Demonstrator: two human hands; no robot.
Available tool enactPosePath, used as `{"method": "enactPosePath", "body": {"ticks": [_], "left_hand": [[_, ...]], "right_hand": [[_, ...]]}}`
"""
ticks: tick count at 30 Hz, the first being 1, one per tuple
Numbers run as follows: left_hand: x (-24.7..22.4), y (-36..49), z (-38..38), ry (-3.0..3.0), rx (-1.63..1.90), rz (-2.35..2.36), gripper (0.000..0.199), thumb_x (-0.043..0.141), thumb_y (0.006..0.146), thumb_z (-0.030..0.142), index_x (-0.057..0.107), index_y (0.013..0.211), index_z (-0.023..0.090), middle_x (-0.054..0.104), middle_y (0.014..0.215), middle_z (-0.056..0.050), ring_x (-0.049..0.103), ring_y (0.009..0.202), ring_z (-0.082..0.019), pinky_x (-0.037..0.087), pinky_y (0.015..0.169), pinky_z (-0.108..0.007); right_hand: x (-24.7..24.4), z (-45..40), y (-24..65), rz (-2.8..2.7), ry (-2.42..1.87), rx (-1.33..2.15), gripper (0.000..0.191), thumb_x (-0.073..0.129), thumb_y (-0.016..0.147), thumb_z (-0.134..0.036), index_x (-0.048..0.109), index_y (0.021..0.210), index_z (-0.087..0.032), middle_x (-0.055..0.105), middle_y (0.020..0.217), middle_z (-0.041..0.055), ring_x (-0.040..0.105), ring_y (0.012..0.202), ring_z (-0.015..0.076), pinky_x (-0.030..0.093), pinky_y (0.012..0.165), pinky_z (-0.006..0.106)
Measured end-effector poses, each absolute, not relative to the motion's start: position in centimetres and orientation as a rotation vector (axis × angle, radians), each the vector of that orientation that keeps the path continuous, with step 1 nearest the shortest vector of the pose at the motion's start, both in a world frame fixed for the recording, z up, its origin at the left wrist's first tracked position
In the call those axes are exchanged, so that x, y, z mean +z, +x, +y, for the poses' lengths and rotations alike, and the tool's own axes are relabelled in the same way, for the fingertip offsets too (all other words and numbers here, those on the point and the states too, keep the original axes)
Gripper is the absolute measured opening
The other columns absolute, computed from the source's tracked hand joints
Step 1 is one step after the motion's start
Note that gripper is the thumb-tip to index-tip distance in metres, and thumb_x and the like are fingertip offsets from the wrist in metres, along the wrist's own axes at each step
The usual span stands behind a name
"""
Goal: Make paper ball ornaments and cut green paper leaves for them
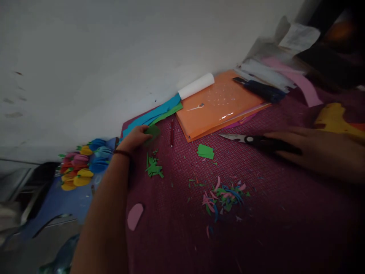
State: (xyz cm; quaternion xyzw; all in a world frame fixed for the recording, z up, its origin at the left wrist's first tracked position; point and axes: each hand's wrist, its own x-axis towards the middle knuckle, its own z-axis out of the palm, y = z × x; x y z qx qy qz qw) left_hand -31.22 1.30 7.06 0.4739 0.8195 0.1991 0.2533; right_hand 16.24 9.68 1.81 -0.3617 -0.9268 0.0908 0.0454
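My left hand (134, 137) reaches out over the far left part of the table, its fingers closed on a dark green piece of paper or foam sheet (153, 132) that is blurred by motion. Just below it lies a small heap of green cut pieces (154, 167). At the right, my right hand (319, 152) is wrapped round the dark handles of a pair of scissors (251, 140), whose blades point left, low over the cloth. Left of the blade tip lie green rectangles (205, 151). A dark red pencil (172, 133) rests between the left hand and an orange folder (222, 102).
Mixed pink, green and blue scraps (225, 198) lie mid-table; a pink half-round piece (135, 216) is near the left edge. Blue strips (156, 112), a white roll (196, 86) and a dark-handled cutter (262, 90) lie along the wall. Colourful paper shapes (82, 163) cover a blue stool (65, 201).
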Motion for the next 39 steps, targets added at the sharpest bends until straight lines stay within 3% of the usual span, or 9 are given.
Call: {"method": "enactPosePath", "body": {"ticks": [6, 9, 12, 16, 20, 27, 33, 36, 39], "left_hand": [[6.3, -33.1, 3.0, 1.36, 0.185, 2.198, 0.011, 0.067, 0.061, 0.021, 0.066, 0.071, 0.019, 0.06, 0.058, 0.002, 0.052, 0.057, -0.015, 0.035, 0.054, -0.025], [6.9, -31.2, 2.7, 1.746, -0.068, 2.454, 0.013, 0.071, 0.064, 0.024, 0.065, 0.073, 0.017, 0.061, 0.069, -0.003, 0.056, 0.074, -0.021, 0.039, 0.066, -0.029], [7.1, -26.7, 2.1, 2.126, 0.066, 2.554, 0.017, 0.061, 0.078, 0.029, 0.065, 0.086, 0.015, 0.064, 0.089, -0.01, 0.057, 0.092, -0.027, 0.042, 0.08, -0.037], [5.8, -19.4, 1.3, 2.307, 0.235, 1.735, 0.025, 0.057, 0.083, 0.028, 0.064, 0.103, 0.016, 0.066, 0.099, -0.008, 0.061, 0.091, -0.02, 0.047, 0.082, -0.032], [4.4, -15.0, 0.7, 2.511, 0.019, 1.466, 0.039, 0.057, 0.079, 0.02, 0.058, 0.118, 0.015, 0.063, 0.113, -0.011, 0.058, 0.106, -0.024, 0.044, 0.095, -0.037], [3.9, -12.7, 0.2, 2.66, -0.241, 1.643, 0.028, 0.039, 0.087, 0.009, 0.059, 0.106, 0.011, 0.063, 0.099, -0.013, 0.059, 0.092, -0.023, 0.048, 0.082, -0.037], [2.2, -13.6, 1.6, 2.196, 0.472, 1.882, 0.016, 0.048, 0.08, 0.011, 0.063, 0.084, 0.015, 0.065, 0.088, -0.007, 0.06, 0.086, -0.02, 0.048, 0.083, -0.035], [2.3, -13.6, 1.0, 1.462, 1.015, 1.793, 0.003, 0.057, 0.073, 0.017, 0.059, 0.075, 0.016, 0.059, 0.07, 0.0, 0.058, 0.066, -0.013, 0.051, 0.068, -0.029], [3.0, -12.7, -0.7, 0.961, 1.19, 1.476, 0.013, 0.065, 0.067, 0.02, 0.058, 0.078, 0.016, 0.059, 0.072, 0.002, 0.06, 0.062, -0.01, 0.051, 0.058, -0.024]], "right_hand": [[0.4, 9.9, 16.8, -2.781, -0.999, 0.148, 0.04, 0.048, 0.092, -0.033, 0.059, 0.127, -0.018, 0.064, 0.118, 0.0163, 0.064, 0.097, 0.0261, 0.051, 0.084, 0.038], [0.5, 9.7, 16.7, -2.802, -0.945, 0.064, 0.04, 0.043, 0.095, -0.03, 0.058, 0.128, -0.013, 0.063, 0.116, 0.0167, 0.061, 0.098, 0.0253, 0.048, 0.088, 0.037], [0.9, 9.5, 16.7, -2.845, -0.926, 0.035, 0.04, 0.04, 0.096, -0.029, 0.06, 0.125, -0.01, 0.062, 0.112, 0.0175, 0.058, 0.097, 0.0261, 0.045, 0.091, 0.038], [1.3, 9.4, 16.8, -2.886, -0.929, 0.021, 0.041, 0.04, 0.096, -0.029, 0.06, 0.125, -0.01, 0.061, 0.109, 0.0166, 0.057, 0.096, 0.0266, 0.045, 0.09, 0.038], [1.5, 9.4, 17.1, -2.894, -0.928, -0.014, 0.04, 0.044, 0.094, -0.029, 0.06, 0.126, -0.011, 0.061, 0.109, 0.0157, 0.056, 0.096, 0.0267, 0.044, 0.088, 0.038], [2.4, 9.3, 16.9, -2.913, -0.869, -0.072, 0.038, 0.046, 0.093, -0.029, 0.064, 0.12, -0.01, 0.062, 0.108, 0.0167, 0.056, 0.095, 0.0273, 0.043, 0.09, 0.04], [4.1, 8.5, 13.4, -2.791, -0.747, 0.221, 0.037, 0.047, 0.091, -0.031, 0.064, 0.118, -0.014, 0.063, 0.112, 0.0136, 0.059, 0.1, 0.0266, 0.044, 0.088, 0.039], [4.2, 8.3, 10.1, -2.651, -0.717, 0.636, 0.034, 0.05, 0.088, -0.028, 0.063, 0.117, -0.017, 0.067, 0.101, 0.0077, 0.061, 0.089, 0.0208, 0.045, 0.081, 0.033], [3.7, 7.9, 6.6, -2.405, -0.704, 1.097, 0.029, 0.053, 0.084, -0.025, 0.062, 0.11, -0.016, 0.067, 0.085, 0.0037, 0.059, 0.074, 0.0151, 0.046, 0.07, 0.027]]}}
